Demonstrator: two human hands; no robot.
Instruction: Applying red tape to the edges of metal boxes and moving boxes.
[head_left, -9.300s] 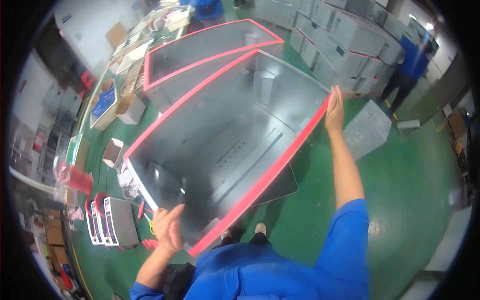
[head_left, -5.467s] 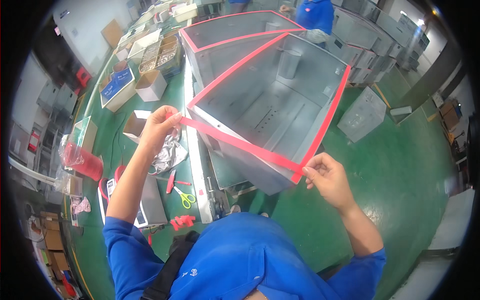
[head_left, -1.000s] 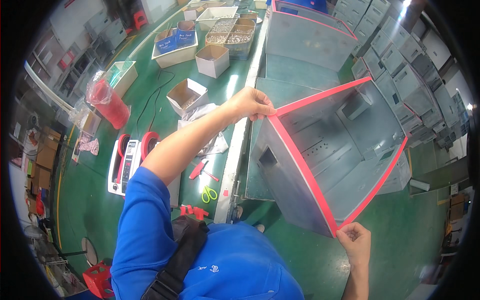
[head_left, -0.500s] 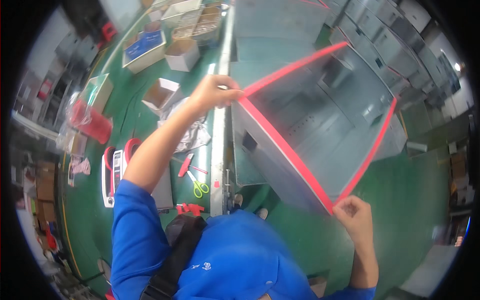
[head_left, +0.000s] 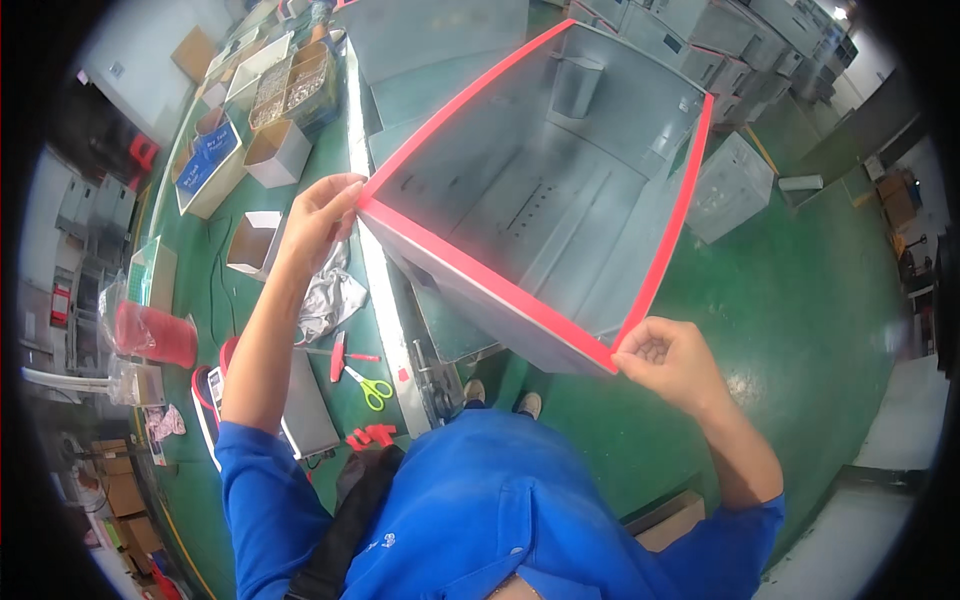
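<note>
A large open grey metal box (head_left: 560, 190) with a red strip (head_left: 480, 275) along its rim stands tilted in front of me. My left hand (head_left: 320, 215) pinches the rim at the box's near left corner. My right hand (head_left: 670, 360) holds the near right corner, fingers curled on the red strip. The red strip runs along all the rim edges that I can see.
A green workbench (head_left: 215, 290) on my left carries cardboard boxes (head_left: 275, 155), trays of small parts (head_left: 290, 85), yellow-handled scissors (head_left: 365, 385), crumpled foil (head_left: 330, 300) and a red bin (head_left: 155, 335). More grey metal boxes (head_left: 730, 185) stand on the green floor to the right.
Over the frames the box has turned and come closer. My hands have shifted along the red rim to its two near corners. In the last half second both stay on the corners.
</note>
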